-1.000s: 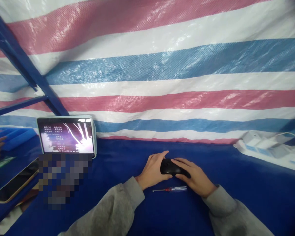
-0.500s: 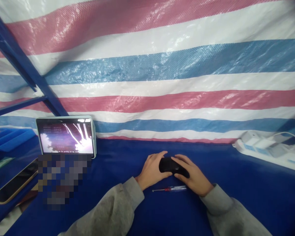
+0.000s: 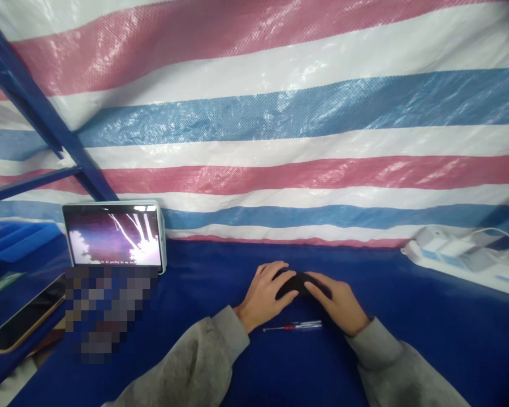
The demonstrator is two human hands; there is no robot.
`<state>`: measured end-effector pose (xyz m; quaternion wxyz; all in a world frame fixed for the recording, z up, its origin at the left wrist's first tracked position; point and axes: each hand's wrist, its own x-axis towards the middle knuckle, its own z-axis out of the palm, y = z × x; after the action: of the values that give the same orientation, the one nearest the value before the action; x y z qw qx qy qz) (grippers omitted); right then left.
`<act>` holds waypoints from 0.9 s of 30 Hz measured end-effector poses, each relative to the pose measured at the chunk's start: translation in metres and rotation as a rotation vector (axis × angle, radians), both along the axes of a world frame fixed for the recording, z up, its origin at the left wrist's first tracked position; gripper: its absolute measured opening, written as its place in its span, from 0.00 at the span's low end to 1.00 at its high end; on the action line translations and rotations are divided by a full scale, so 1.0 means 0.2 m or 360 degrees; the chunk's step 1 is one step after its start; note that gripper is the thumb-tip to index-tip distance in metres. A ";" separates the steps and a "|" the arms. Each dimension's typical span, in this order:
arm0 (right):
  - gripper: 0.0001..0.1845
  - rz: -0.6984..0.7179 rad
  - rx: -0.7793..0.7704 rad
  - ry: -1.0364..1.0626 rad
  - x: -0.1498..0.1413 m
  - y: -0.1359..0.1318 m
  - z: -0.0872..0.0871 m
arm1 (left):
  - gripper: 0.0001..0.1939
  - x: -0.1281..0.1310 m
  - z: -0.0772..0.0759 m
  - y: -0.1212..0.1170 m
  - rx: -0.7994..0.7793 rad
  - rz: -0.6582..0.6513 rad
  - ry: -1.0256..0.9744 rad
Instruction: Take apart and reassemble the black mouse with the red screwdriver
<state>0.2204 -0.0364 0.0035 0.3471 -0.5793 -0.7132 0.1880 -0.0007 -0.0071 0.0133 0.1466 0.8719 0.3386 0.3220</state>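
A black computer mouse [image 3: 297, 284] is held between my two hands over the blue table [image 3: 220, 282]. My left hand [image 3: 268, 294] grips its left end, with the thumb on the near side and the fingers over the top and far side. On its right end, my right hand [image 3: 337, 299] closes with the thumb in front and the fingers behind. Parts of the mouse are hidden under the fingers. Just nearer to me, a small screwdriver [image 3: 293, 326] with a clear handle and red collar lies on the table, touched by neither hand.
To the left stands a lit tablet [image 3: 114, 234], with a blurred-out patch before it. A phone [image 3: 25, 314] and a blue tray [image 3: 21, 240] lie farther left. At the right back is a white power strip [image 3: 462, 263] with plugs and cables. Striped sheeting [image 3: 280, 175] hangs behind.
My fingers have shifted on the mouse, the left ones now reaching over its top. The mouse has turned in my hands. Another person's hand at the far left has gone out of view.
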 end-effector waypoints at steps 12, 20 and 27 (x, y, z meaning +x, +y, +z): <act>0.11 0.0369 -0.0522 -0.0254 0.06 -0.07 0.18 | 0.14 -0.01 0.01 0.01 -0.0280 0.0110 -0.0288; 0.04 0.0473 -0.0482 -0.0432 0.03 -0.08 0.18 | 0.18 -0.02 0.03 0.03 -0.0456 0.0229 -0.0772; 0.12 0.0289 -0.0231 0.0154 0.05 -0.07 0.23 | 0.21 -0.02 0.00 0.03 -0.0519 0.0279 -0.0951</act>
<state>0.2295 -0.0507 0.0499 0.3197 -0.5261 -0.7296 0.2977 -0.0050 -0.0006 0.0128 0.3483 0.6718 0.4014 0.5160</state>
